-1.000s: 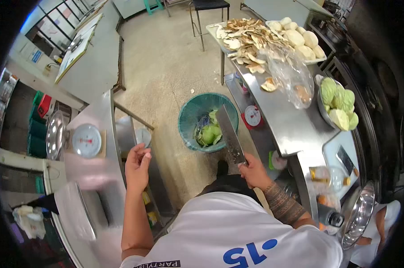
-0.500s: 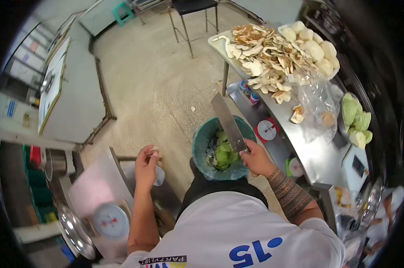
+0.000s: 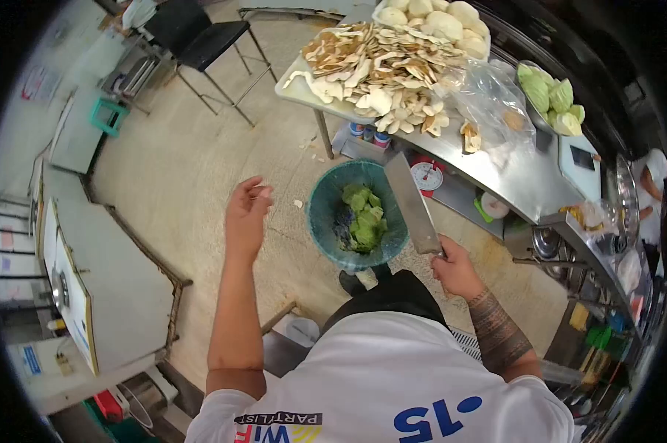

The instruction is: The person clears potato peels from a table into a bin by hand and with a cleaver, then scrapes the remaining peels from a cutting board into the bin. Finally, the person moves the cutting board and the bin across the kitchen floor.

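Note:
My right hand [image 3: 455,269] is wrapped round the handle of a cleaver [image 3: 411,203]. The broad blade points forward, over the right rim of a green bin [image 3: 319,240]. Inside the bin lie green cabbage leaves [image 3: 364,218] and some dark scraps. My left hand [image 3: 246,218] is held out over the floor, left of the bin, with its fingers loosely bent and apart; nothing shows in it.
A steel table [image 3: 507,173] on the right bears a heap of peelings [image 3: 381,66], peeled pale roots [image 3: 444,22], a plastic bag [image 3: 492,103] and a bowl of cabbages [image 3: 551,96]. A red scale [image 3: 426,176] sits below. Ahead stands a black chair [image 3: 197,37].
My view has turned to the right. My left hand has reached forward and its fingers have loosened. The cleaver has moved rightward relative to the bin, still in my right hand.

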{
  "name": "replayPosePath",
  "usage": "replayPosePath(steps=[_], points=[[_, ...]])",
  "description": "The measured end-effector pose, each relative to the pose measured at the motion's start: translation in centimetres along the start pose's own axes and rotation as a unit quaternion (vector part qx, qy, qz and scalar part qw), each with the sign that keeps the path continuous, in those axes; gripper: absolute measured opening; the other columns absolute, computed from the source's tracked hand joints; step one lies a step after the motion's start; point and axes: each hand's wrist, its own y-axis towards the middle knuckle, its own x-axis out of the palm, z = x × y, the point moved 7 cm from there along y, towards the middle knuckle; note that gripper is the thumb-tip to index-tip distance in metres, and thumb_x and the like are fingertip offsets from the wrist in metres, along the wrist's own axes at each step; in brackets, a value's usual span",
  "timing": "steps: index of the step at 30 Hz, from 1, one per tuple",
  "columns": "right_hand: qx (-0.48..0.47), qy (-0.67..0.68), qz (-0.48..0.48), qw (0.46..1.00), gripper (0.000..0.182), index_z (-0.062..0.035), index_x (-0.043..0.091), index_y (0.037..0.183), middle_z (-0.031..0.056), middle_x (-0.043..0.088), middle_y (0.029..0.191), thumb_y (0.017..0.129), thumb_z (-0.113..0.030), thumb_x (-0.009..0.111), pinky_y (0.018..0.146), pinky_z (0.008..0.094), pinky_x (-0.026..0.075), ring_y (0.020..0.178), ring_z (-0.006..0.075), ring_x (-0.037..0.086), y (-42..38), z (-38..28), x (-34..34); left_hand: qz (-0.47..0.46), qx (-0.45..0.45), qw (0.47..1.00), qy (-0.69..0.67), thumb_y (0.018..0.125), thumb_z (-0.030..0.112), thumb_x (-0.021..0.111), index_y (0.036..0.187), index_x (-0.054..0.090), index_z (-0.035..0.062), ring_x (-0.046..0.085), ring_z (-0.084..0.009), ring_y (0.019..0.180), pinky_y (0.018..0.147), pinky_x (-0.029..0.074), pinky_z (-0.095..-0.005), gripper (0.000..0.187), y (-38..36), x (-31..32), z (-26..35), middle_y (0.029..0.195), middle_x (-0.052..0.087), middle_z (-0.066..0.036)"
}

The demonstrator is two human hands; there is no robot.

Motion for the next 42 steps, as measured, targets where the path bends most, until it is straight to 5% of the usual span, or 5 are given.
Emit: replayPosePath(steps=[6,15,26,32,42], points=[[0.039,0.167,0.073,0.983,0.016,-0.0034,0.057,0.112,0.0022,0.058,0.081,0.097,-0.007,0.056,0.059,0.0297,0.051,0.064,0.012,0.057,-2.8,3.6,-2.1,-0.133,0.037,0.99,-0.014,0.1,0.011,0.069,0.138,0.058,0.0022,0.061,-0.0116,0.098,0.09,0.052,-0.0286,0.041,2.1,7.8,3.0,0.117,0.067,-0.007],[0.039,0.234,0.206,0.95,0.009,-0.0049,0.057,0.108,0.0029,0.058,0.078,0.106,-0.014,0.055,0.058,0.0304,0.051,0.063,0.013,0.057,1.4,5.3,-4.3,-0.191,0.037,0.98,0.045,0.102,0.012,0.067,0.141,0.056,0.0016,0.061,-0.0152,0.106,0.096,0.051,-0.0321,0.042,6.9,10.5,2.2,0.125,0.066,-0.011],[0.099,0.209,0.211,0.95,0.012,-0.0013,0.059,0.107,0.0038,0.06,0.078,0.102,-0.012,0.063,0.057,0.0309,0.052,0.062,0.0136,0.059,10.1,5.0,-3.7,-0.198,0.032,0.972,0.126,0.098,0.011,0.072,0.139,0.059,0.002,0.06,-0.0109,0.093,0.085,0.052,-0.0269,0.044,15.7,11.8,1.4,0.123,0.067,-0.009],[0.117,0.205,0.279,0.931,0.012,-0.0019,0.058,0.107,0.0045,0.06,0.078,0.101,-0.011,0.063,0.057,0.0316,0.052,0.062,0.0139,0.059,8.4,3.7,-1.8,-0.28,0.075,0.947,0.137,0.097,0.014,0.072,0.138,0.06,0.0011,0.064,-0.015,0.097,0.086,0.053,-0.0292,0.044,20.2,16.1,2.3,0.122,0.068,-0.011],[0.146,0.232,0.417,0.867,0.012,-0.0025,0.055,0.106,0.0042,0.058,0.076,0.1,-0.009,0.063,0.055,0.0321,0.051,0.059,0.0137,0.057,-0.4,5.4,-0.3,-0.386,0.412,0.769,0.301,0.091,0.022,0.076,0.142,0.058,0.0057,0.059,-0.0376,0.127,0.105,0.049,-0.0454,0.057,20.9,34.0,12.0,0.141,0.057,-0.023]])
